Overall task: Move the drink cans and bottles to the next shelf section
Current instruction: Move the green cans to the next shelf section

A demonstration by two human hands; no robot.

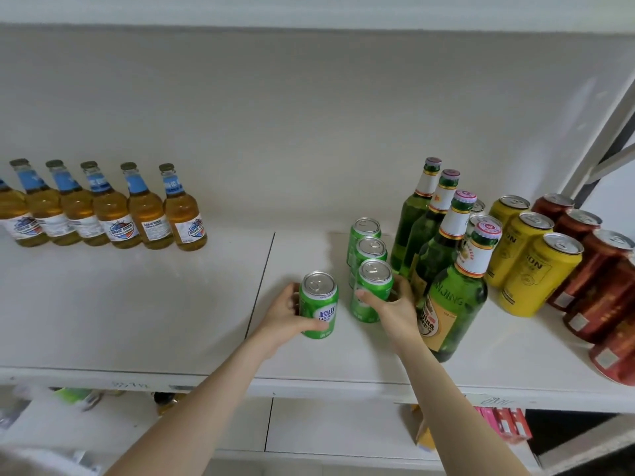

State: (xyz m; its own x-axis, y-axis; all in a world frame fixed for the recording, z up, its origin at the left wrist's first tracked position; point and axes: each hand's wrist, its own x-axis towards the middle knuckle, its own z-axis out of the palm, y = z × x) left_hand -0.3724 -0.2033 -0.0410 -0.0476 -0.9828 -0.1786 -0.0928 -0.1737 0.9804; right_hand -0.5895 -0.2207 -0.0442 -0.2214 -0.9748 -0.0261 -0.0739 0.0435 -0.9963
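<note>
My left hand [283, 314] grips a green can [319, 305] standing just right of the seam [261, 283] between two shelf sections. My right hand [391, 309] curls around the front green can [372, 290] of a short row; two more green cans [369, 250] stand behind it. Several green glass bottles [457, 297] stand to the right of that row, then yellow cans [539, 273] and red cans [598, 280]. On the left section, several amber bottles with blue neck labels [110, 207] line the back.
The white shelf board [137, 304] has open surface in front of the amber bottles. A grey upright post [604, 132] rises at the far right. Below the shelf edge lie blurred packages [505, 424] on a lower shelf.
</note>
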